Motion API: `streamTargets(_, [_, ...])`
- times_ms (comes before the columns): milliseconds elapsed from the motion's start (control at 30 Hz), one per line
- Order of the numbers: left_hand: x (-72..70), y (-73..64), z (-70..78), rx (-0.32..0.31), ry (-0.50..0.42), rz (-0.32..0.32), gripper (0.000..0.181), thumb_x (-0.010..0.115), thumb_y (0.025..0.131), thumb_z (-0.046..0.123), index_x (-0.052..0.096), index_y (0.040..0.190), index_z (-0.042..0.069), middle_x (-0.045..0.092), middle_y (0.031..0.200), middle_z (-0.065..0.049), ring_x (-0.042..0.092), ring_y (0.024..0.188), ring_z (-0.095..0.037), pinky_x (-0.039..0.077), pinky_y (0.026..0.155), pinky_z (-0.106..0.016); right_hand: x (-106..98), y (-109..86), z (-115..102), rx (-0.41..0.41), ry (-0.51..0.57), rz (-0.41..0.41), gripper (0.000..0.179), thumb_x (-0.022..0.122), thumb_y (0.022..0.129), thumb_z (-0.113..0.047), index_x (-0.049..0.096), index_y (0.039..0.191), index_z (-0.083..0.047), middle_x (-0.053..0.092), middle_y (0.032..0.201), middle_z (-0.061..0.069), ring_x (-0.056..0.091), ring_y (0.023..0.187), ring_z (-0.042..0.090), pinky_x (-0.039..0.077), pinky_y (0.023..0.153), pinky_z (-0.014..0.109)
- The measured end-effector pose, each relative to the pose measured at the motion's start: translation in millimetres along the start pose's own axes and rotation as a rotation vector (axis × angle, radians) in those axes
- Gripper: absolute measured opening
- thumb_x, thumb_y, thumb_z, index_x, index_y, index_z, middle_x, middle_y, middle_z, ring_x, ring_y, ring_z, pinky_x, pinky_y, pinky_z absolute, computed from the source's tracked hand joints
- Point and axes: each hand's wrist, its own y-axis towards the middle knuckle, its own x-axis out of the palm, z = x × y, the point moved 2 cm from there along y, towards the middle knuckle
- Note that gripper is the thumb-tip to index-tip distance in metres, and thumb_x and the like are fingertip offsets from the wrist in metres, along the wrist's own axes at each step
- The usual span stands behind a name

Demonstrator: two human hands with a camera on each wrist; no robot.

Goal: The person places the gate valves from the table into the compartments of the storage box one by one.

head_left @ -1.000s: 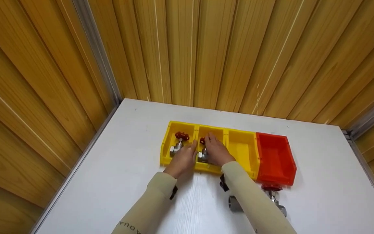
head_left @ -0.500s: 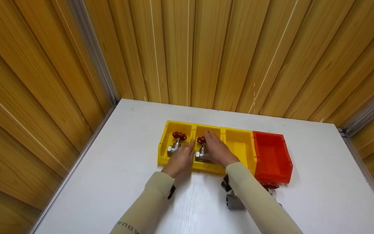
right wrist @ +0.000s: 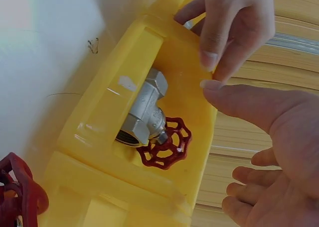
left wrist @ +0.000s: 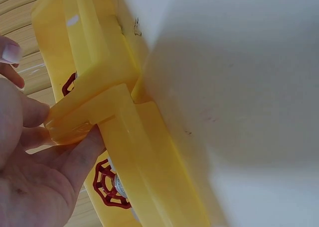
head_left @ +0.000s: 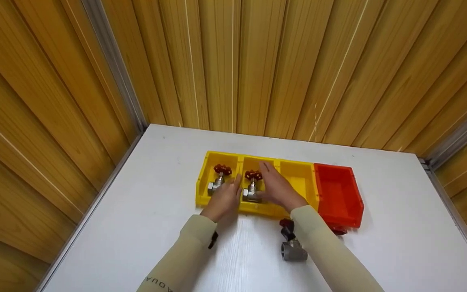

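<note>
Right hand spread, holding nothing, by the handwheel valve in the second yellow bin, red handwheel to the far side; left hand pinches the wall between that bin and the first yellow bin. Best: left steadies bins, right clears the handwheel without nudging it.

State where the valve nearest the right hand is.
In the head view, the valve sits in the second yellow bin from the left, between the left hand and the right hand, its red handwheel toward the back wall.
</note>
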Motion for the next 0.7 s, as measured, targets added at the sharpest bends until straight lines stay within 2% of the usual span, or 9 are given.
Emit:
streamTargets(133, [-0.9,-0.4,1.1,0.018,-0.001,0.004,0.056,0.049,0.101,0.016,0.028,0.152,0.006,0.055,0.137,-0.021,0.057,0.124,-0.034,0.049,0.102,-0.045,-5.5,-5.0,-0.5,-0.009,-0.001,0.013,0.101,0.078,0.082,-0.019,0.011,0.157,-0.021,0.01,0.164,0.005,0.021,0.149,0.029,0.029,0.117,0.048])
streamTargets(367, [0.3,0.6,0.7,0.033,0.026,0.013,0.056,0.05,0.101,0.016,0.03,0.151,0.005,0.058,0.135,-0.019,0.059,0.121,-0.032,0.05,0.1,-0.043,-12.4,-13.7,0.8,-0.046,-0.029,0.04,0.101,0.079,0.081,-0.023,0.012,0.157,-0.019,0.011,0.164,0.007,0.02,0.149,0.03,0.028,0.117,0.049])
streamTargets(467, [0.6,0.7,0.7,0.039,0.028,0.016,0.056,0.05,0.101,0.015,0.03,0.151,0.005,0.06,0.132,-0.018,0.063,0.115,-0.03,0.054,0.095,-0.041,-13.2,-17.7,1.8,-0.067,-0.036,0.049,0.101,0.079,0.081,-0.022,0.013,0.157,-0.018,0.012,0.164,0.007,0.021,0.149,0.03,0.029,0.117,0.049])
streamTargets(700, [1.3,0.8,-0.4,0.019,-0.001,0.011,0.055,0.049,0.101,0.017,0.03,0.151,0.007,0.058,0.134,-0.02,0.061,0.118,-0.032,0.053,0.095,-0.042,-17.0,-29.3,4.5,-0.091,-0.047,0.075,0.1,0.079,0.081,-0.023,0.014,0.157,-0.019,0.013,0.163,0.006,0.025,0.148,0.031,0.032,0.115,0.049])
